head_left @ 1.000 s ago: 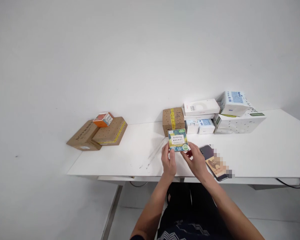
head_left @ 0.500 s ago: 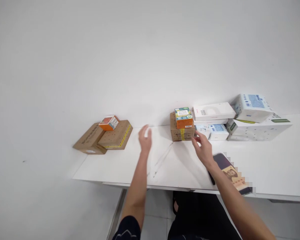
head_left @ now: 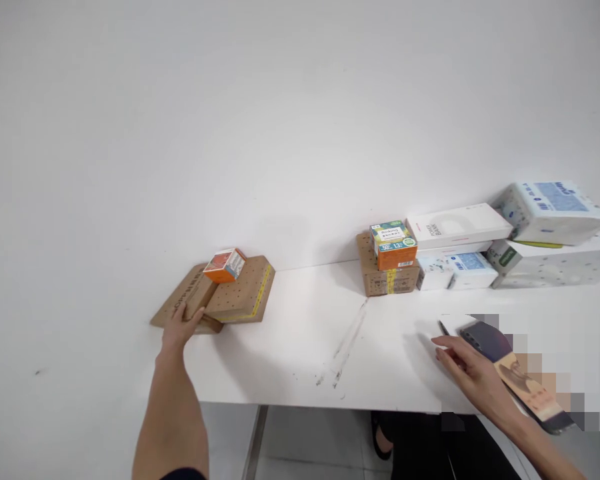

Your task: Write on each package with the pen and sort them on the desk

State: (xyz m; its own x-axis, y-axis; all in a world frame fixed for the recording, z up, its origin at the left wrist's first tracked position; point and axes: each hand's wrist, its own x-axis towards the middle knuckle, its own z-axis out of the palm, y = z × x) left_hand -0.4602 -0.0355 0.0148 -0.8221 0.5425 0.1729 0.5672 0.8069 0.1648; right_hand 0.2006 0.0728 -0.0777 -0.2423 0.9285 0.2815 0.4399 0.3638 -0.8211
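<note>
The left hand (head_left: 180, 328), fingers spread, is reaching onto 2 flat cardboard boxes (head_left: 215, 298) (orange box (head_left: 225, 265) on top), so next it needs a firm grip; the right hand (head_left: 473, 372) rests loosely open.

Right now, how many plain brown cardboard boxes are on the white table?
3. Two flat brown cardboard boxes lie at the table's left end, one under the left hand, one overlapping it. A third stands mid-table. Others may be hidden.
</note>
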